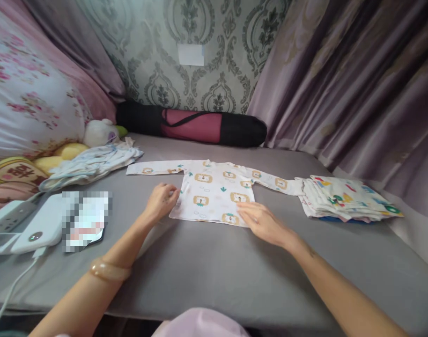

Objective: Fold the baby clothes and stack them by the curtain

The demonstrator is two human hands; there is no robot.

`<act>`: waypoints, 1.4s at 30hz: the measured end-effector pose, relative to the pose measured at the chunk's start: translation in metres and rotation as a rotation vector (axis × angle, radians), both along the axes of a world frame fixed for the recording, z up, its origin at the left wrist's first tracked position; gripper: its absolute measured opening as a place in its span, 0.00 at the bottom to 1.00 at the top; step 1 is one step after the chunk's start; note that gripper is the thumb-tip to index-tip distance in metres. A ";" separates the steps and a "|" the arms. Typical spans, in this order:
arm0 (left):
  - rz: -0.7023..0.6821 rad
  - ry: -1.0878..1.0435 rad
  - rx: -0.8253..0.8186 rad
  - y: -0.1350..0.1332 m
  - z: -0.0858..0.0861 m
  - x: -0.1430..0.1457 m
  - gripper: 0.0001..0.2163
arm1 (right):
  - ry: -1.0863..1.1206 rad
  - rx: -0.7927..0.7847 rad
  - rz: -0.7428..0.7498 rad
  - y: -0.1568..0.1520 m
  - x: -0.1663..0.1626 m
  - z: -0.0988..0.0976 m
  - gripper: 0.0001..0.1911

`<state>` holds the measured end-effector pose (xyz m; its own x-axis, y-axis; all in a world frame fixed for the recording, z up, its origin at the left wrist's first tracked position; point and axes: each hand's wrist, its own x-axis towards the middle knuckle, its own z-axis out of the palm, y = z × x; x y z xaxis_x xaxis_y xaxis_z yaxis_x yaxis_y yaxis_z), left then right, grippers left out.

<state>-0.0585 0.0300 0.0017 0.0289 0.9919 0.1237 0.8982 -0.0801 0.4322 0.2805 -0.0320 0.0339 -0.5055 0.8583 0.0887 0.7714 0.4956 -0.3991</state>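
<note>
A small white long-sleeved shirt [214,192] with a print of tan lion faces and green leaves lies spread flat before me, both sleeves stretched out sideways. At its left side edge is my left hand [163,201], fingers bent together with their tips on the fabric; the thumb is partly hidden. My right hand [261,220] rests over the lower right corner of the shirt, its fingers stretched out flat on the cloth. The right sleeve's cuff reaches a stack of folded clothes [347,199].
The grey bed surface [214,262] lies beneath everything. To the left are a blurred-out phone [87,220], a white power bank [47,222] with a cable, a power strip [10,215], a pile of cloths [94,164] and plush toys. A black and pink long bag [193,125] lies along the wall.
</note>
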 end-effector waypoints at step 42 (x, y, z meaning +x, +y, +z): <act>0.011 -0.030 0.097 0.007 -0.029 -0.003 0.14 | -0.049 0.021 -0.022 0.101 -0.153 -0.055 0.33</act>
<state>-0.0615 0.0371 -0.0274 0.0127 0.9755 0.2198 0.8861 -0.1129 0.4495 0.1275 0.0687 -0.0207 -0.4907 0.8675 0.0821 0.8007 0.4860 -0.3502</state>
